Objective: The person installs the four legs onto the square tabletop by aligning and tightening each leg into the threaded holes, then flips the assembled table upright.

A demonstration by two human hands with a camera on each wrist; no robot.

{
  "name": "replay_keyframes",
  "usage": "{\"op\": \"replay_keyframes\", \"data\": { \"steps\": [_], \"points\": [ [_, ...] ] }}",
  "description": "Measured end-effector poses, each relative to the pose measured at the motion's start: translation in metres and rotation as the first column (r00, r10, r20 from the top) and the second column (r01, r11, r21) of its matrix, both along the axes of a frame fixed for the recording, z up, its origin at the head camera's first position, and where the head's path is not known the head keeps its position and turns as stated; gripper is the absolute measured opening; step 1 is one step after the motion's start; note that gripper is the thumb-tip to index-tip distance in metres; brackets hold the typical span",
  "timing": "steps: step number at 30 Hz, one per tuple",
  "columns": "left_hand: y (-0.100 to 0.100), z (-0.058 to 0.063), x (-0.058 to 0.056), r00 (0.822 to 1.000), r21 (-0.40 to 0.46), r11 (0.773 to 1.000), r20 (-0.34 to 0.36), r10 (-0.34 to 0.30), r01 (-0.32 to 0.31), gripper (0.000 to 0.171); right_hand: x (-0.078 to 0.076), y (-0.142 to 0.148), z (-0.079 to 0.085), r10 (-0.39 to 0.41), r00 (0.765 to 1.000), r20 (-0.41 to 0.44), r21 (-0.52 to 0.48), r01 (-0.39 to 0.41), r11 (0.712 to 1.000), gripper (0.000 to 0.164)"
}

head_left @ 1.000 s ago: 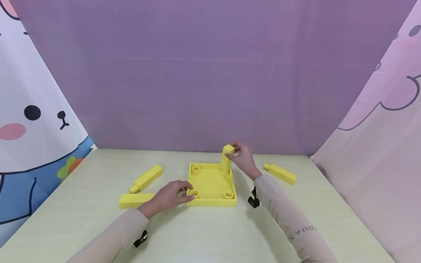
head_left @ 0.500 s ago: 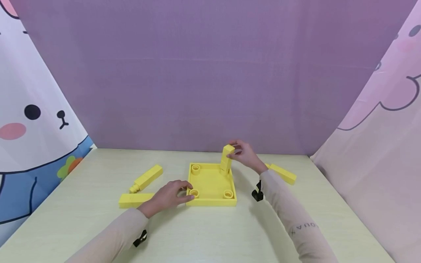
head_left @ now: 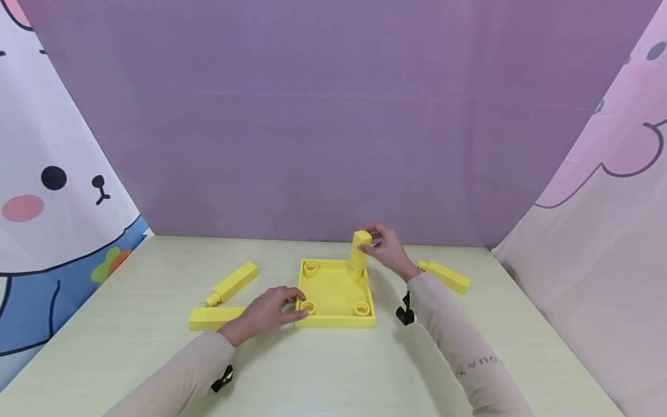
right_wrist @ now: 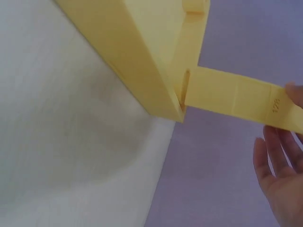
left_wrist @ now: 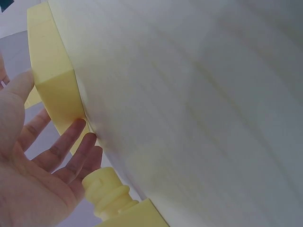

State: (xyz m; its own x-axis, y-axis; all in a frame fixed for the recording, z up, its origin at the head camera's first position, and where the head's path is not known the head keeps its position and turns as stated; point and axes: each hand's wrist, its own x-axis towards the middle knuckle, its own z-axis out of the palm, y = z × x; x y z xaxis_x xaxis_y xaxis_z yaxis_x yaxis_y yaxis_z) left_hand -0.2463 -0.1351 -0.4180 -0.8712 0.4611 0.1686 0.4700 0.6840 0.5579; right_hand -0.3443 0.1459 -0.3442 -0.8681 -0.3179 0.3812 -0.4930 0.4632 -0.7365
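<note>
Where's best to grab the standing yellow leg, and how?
Probably pinch the yellow leg near its top, from the right, as the right hand does: its bottom is at a corner of the yellow tray, while its flat-sided top sticks up clear.

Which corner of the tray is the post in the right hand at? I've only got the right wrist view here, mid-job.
Observer: The head view puts the post in the right hand at the far right corner of the tray.
Operator: Is anything steadying the other side?
Observer: Yes, the left hand holds it at the near left corner.
Operator: Any more of those pieces lying about?
Observer: Three lie on the table: two loose posts to the left of the tray and a third post to its right.
</note>
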Motion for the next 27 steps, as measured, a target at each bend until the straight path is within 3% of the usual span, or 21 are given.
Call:
{"op": "replay_keyframes", "data": {
  "steps": [3,11,19,27],
  "points": [
    [0.0,0.0,0.0,1.0,0.002,1.0,-0.003,-0.001,0.001,0.029,-0.009,-0.002,-0.014,-0.066,0.997,-0.03,-0.014,0.065,0.998,0.04],
    [0.0,0.001,0.001,1.0,0.016,1.0,0.011,-0.007,0.007,0.031,-0.007,-0.005,-0.014,-0.1,0.995,-0.03,-0.019,0.1,0.995,0.041],
    [0.001,0.002,0.002,1.0,0.006,1.0,0.006,0.004,-0.004,0.031,-0.011,0.003,-0.008,-0.015,0.999,0.031,0.055,0.013,0.998,0.043],
    [0.001,0.001,0.001,1.0,0.007,1.0,0.006,0.004,-0.004,0.031,-0.017,0.008,-0.007,0.05,0.997,0.051,0.051,-0.052,0.997,0.04]
  ]
}}
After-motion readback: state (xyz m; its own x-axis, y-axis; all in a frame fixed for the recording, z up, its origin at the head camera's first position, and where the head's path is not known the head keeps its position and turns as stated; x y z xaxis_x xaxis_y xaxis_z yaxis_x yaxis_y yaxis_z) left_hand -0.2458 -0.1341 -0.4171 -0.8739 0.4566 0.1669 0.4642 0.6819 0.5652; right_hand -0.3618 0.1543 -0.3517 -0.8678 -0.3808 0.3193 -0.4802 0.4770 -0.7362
